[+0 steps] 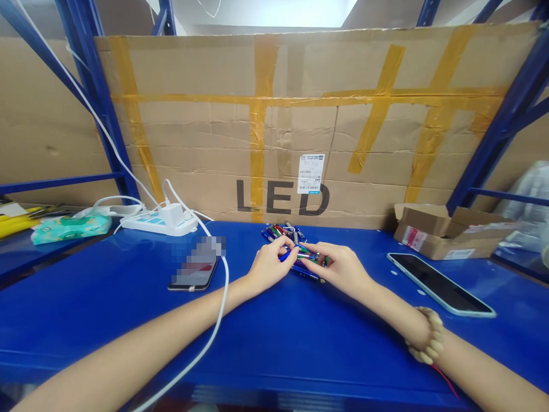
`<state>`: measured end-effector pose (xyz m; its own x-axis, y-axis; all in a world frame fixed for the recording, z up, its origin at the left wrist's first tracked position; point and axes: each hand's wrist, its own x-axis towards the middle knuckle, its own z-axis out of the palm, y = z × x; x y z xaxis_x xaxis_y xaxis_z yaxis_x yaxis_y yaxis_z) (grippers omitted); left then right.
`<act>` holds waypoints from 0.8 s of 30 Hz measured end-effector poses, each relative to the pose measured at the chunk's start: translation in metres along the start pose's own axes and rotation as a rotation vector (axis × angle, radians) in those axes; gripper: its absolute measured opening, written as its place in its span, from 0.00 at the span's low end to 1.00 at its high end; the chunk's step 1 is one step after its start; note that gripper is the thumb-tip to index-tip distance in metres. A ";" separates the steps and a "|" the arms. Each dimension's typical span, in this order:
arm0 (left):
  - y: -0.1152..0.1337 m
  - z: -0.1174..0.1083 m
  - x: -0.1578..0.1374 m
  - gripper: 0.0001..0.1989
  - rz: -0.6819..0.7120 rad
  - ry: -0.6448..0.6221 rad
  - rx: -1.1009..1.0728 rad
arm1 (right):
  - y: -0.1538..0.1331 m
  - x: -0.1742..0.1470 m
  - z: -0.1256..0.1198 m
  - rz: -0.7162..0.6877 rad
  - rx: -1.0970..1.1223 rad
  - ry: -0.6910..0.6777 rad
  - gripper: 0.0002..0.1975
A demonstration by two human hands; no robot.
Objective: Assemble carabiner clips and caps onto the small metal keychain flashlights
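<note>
Both hands meet over a small pile of slim, shiny pen-like items [309, 274] in blue, red and green with silver parts, lying on the blue tabletop. My left hand [271, 264] pinches a blue pen-like item [286, 255] between thumb and fingers. From the other side, my right hand [343, 266] has its fingertips closed at the silver end of that same item. A dark blue loop or cord shows just above the fingertips. The fingers hide part of the pile, and the exact kind of these items is too small to make out.
A phone [195, 269] on a white cable [223, 286] lies left, the cable crossing over my left forearm. Behind it sits a power strip [180, 226]. To the right are another phone [444, 286] and an open cardboard box [452, 232]. A large cardboard panel [206, 143] stands behind.
</note>
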<state>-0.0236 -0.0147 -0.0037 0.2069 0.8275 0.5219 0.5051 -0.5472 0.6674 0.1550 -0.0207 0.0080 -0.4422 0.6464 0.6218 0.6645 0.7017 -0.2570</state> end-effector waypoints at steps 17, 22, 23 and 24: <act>0.004 -0.003 0.001 0.13 -0.048 -0.097 0.209 | -0.011 -0.003 -0.003 -0.094 -0.020 -0.041 0.18; 0.001 -0.002 0.001 0.16 -0.038 -0.108 0.095 | -0.006 0.000 -0.001 0.000 0.098 0.036 0.14; 0.001 -0.002 0.001 0.17 -0.041 -0.107 0.051 | -0.004 0.000 0.000 0.029 0.130 0.040 0.14; 0.000 -0.002 0.001 0.18 -0.045 -0.103 0.010 | -0.003 0.001 0.000 0.046 0.156 0.040 0.14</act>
<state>-0.0253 -0.0137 -0.0020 0.2681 0.8602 0.4337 0.5245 -0.5080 0.6833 0.1524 -0.0225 0.0091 -0.3875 0.6686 0.6347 0.5803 0.7119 -0.3956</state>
